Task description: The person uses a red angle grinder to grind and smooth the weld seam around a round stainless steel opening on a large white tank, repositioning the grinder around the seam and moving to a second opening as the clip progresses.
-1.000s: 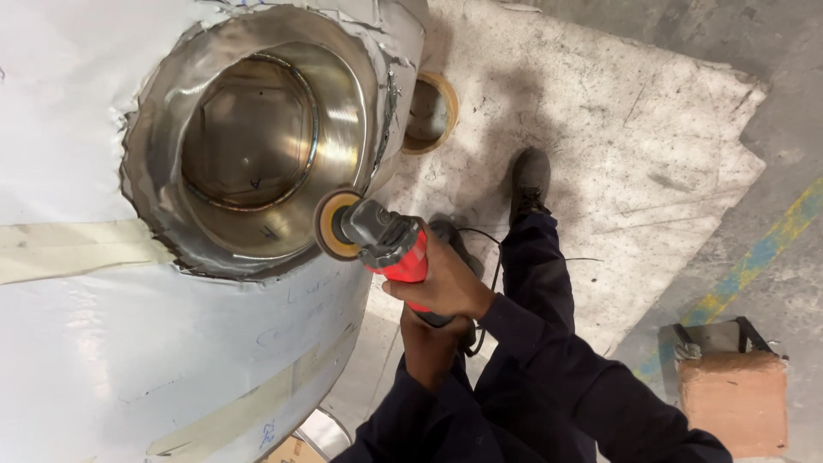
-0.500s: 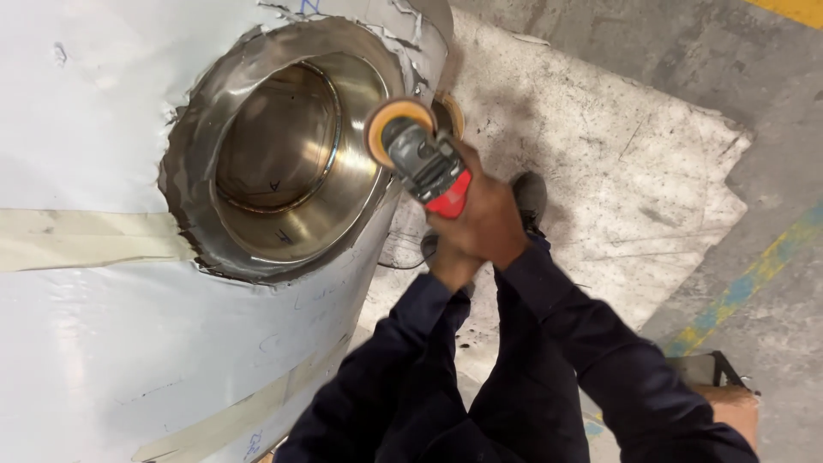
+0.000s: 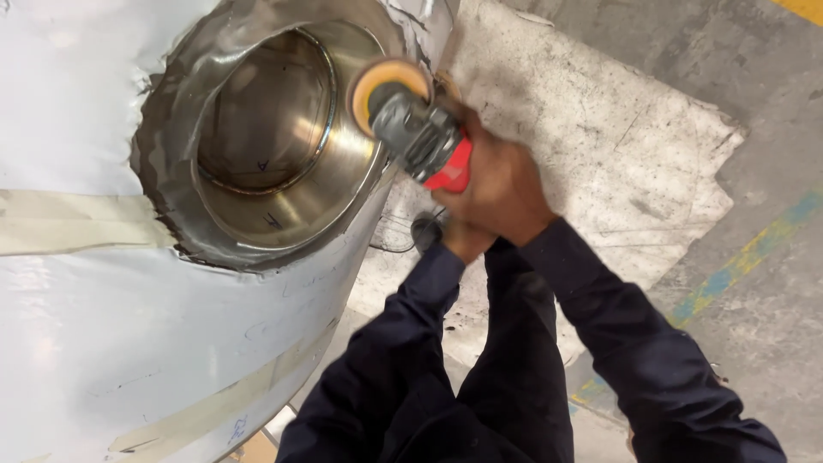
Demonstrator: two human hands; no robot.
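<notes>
A red and grey angle grinder (image 3: 418, 135) with a round yellow-tan disc (image 3: 387, 87) is held against the right rim of a round steel opening (image 3: 257, 146) in a large white-wrapped tank (image 3: 111, 343). My right hand (image 3: 497, 184) wraps over the grinder's red body. Below it my left hand (image 3: 459, 242) grips the rear of the tool, mostly hidden under the right hand. Both arms wear dark blue sleeves.
Torn white film rings the opening, and tan tape bands (image 3: 60, 221) cross the tank. A pale worn sheet (image 3: 617, 146) lies on the grey concrete floor to the right, where a faded yellow and blue line (image 3: 737, 266) runs diagonally. My dark trouser legs fill the lower middle.
The grinder has travelled from the lower right of the opening's rim up to its upper right edge, both hands moving with it. The view has drawn closer to the tank.
</notes>
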